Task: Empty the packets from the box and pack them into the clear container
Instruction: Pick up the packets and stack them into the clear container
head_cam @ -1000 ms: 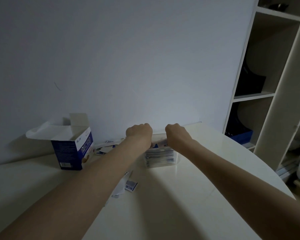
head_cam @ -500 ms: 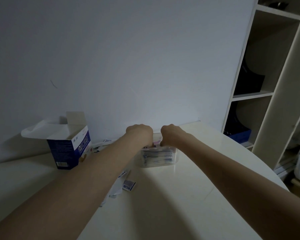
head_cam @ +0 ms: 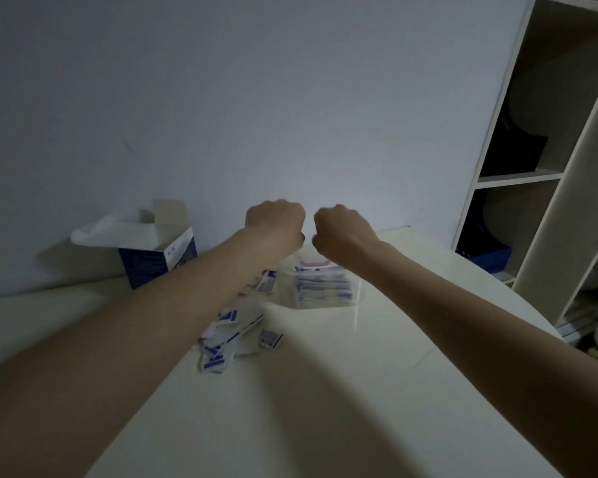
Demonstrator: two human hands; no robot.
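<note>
The clear container (head_cam: 354,286) stands on the white table near the wall, with a stack of blue-and-white packets (head_cam: 320,289) inside it. Just above and behind it hover my left hand (head_cam: 274,220) and my right hand (head_cam: 342,229), close together and apart from the container. I see both from the back, fingers curled under, and no packet shows in either. The blue-and-white box (head_cam: 159,258) stands open at the left, its flaps up. Several loose packets (head_cam: 227,336) lie beside my left forearm, and one more packet (head_cam: 267,281) lies left of the container.
The white table (head_cam: 325,401) curves away at its right edge. A white shelf unit (head_cam: 539,174) stands to the right with dark items and a blue bin (head_cam: 491,258) in it. The wall is close behind the box and container.
Both hands have lifted off the container, where they were pressed down among the packets. The view has tilted down, showing more loose packets.
</note>
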